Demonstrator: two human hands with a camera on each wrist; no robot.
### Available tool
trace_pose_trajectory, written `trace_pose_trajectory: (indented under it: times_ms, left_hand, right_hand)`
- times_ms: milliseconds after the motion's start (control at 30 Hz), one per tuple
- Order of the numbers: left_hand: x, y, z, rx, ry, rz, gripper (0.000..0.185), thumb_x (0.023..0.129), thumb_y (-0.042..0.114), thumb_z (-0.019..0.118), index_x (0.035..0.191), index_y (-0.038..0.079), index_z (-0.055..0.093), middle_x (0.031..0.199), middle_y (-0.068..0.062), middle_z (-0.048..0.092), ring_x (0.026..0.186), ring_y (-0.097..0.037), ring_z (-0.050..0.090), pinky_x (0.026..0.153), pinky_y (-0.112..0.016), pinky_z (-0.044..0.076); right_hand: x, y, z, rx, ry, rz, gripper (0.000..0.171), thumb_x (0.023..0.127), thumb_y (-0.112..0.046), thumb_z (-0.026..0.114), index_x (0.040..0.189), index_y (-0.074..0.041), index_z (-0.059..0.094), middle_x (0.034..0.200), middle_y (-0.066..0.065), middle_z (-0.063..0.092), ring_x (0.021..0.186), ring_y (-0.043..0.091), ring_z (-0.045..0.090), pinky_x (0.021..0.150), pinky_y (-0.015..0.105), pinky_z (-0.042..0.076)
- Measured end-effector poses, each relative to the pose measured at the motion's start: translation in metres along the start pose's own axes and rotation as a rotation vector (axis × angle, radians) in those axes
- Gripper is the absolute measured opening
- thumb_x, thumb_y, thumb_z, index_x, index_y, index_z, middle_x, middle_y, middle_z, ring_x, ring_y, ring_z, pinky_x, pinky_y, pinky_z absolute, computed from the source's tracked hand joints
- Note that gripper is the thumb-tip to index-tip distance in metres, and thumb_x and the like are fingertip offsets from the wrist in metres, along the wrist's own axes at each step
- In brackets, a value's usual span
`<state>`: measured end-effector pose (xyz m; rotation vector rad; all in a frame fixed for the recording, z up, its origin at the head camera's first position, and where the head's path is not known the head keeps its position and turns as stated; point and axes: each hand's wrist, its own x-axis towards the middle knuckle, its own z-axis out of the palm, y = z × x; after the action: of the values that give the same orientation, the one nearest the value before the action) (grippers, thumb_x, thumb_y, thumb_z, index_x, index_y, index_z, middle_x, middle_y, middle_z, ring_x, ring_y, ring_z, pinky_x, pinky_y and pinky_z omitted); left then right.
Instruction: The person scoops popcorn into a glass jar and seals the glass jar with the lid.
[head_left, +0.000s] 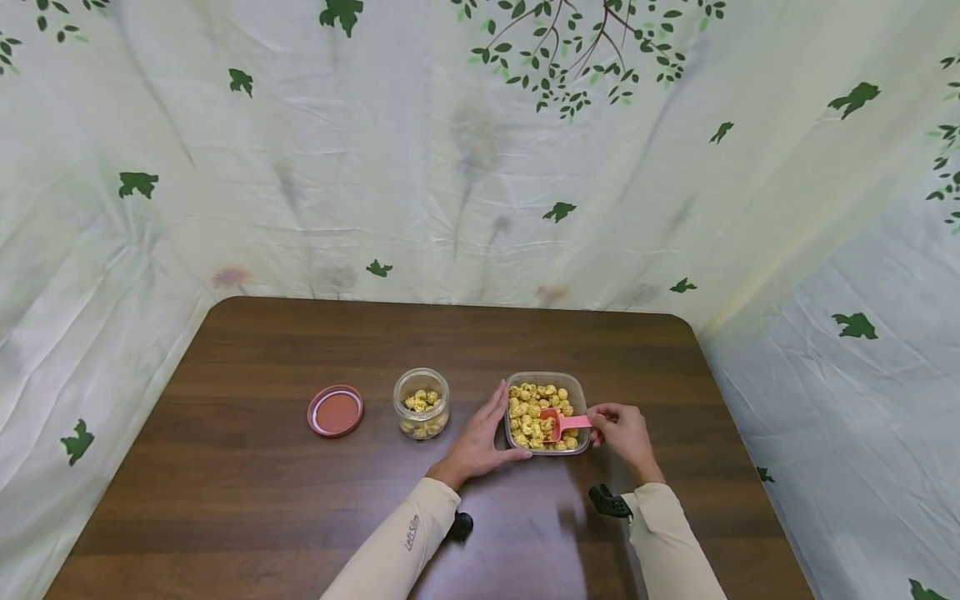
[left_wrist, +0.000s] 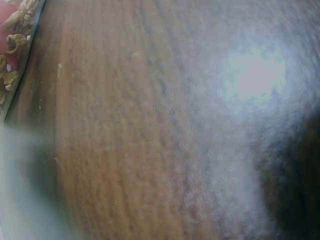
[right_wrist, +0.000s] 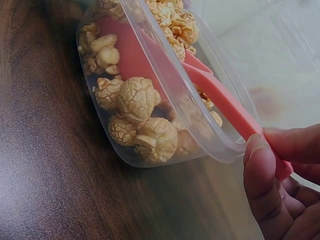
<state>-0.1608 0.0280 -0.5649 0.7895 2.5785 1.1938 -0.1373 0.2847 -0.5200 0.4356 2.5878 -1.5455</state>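
Note:
A clear plastic container [head_left: 547, 379] full of popcorn [head_left: 528, 408] sits on the table. My left hand [head_left: 480, 442] lies against its left side, fingers straight along the wall and thumb at the near left corner. Between thumb and fingers, my right hand [head_left: 621, 429] pinches the handle end of a pink scoop [head_left: 573, 422]. The scoop's handle crosses the container's right rim, and its bowl is sunk among the popcorn. Through the clear wall in the right wrist view, the pink bowl [right_wrist: 135, 55] shows low inside. The left wrist view catches only a container edge and some popcorn [left_wrist: 17, 42].
Left of the container stands an open clear jar [head_left: 422, 421] partly filled with popcorn. Farther left, a round reddish lid [head_left: 335, 411] lies on the brown wooden table [head_left: 247, 467]. A white leaf-patterned curtain [head_left: 420, 167] hangs behind the table and at its sides.

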Motion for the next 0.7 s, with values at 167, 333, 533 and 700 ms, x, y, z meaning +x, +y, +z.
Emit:
trace_pose_trajectory:
  times_ms: [167,333,533,700]
  left_hand:
    - [0.0003,0.0001,-0.0005,0.001,-0.001,0.001,0.110,0.078,0.047,0.077,0.154,0.002,0.012,0.161,-0.015,0.009,0.144,-0.030,0.019,0.114,-0.043,0.026]
    - [0.0003,0.0004,-0.0004,0.003,0.004,0.008,0.109,0.078,0.046,0.078,0.153,0.001,0.014,0.160,-0.016,0.010,0.144,-0.030,0.019,0.114,-0.043,0.026]
    - [0.0005,-0.0007,0.0009,0.000,0.013,0.020,0.109,0.077,0.046,0.078,0.153,0.000,0.014,0.160,-0.017,0.011,0.144,-0.031,0.020,0.114,-0.043,0.026]
    - [0.0003,-0.0023,0.0019,-0.013,0.017,0.020,0.110,0.077,0.045,0.079,0.153,0.002,0.013,0.160,-0.016,0.010,0.144,-0.030,0.020,0.114,-0.043,0.026]
  right_hand:
    - [0.0004,0.0001,-0.0001,0.019,-0.007,0.006,0.015,0.094,0.000,0.057,0.100,0.010,0.066,0.070,0.010,0.059,0.057,0.015,0.056,0.056,0.036,0.055]
    - [-0.0001,0.0005,0.0000,0.032,-0.012,0.031,0.017,0.096,-0.003,0.057,0.103,0.009,0.066,0.074,0.012,0.060,0.059,0.015,0.056,0.058,0.034,0.055]
    - [0.0009,0.0035,0.0003,0.069,-0.008,0.043,0.018,0.096,-0.004,0.057,0.103,0.010,0.066,0.076,0.014,0.061,0.060,0.015,0.057,0.058,0.032,0.055]
    - [0.0008,0.0043,0.0002,0.110,-0.012,0.051,0.019,0.096,-0.005,0.057,0.104,0.010,0.065,0.076,0.016,0.061,0.061,0.015,0.056,0.061,0.034,0.055]
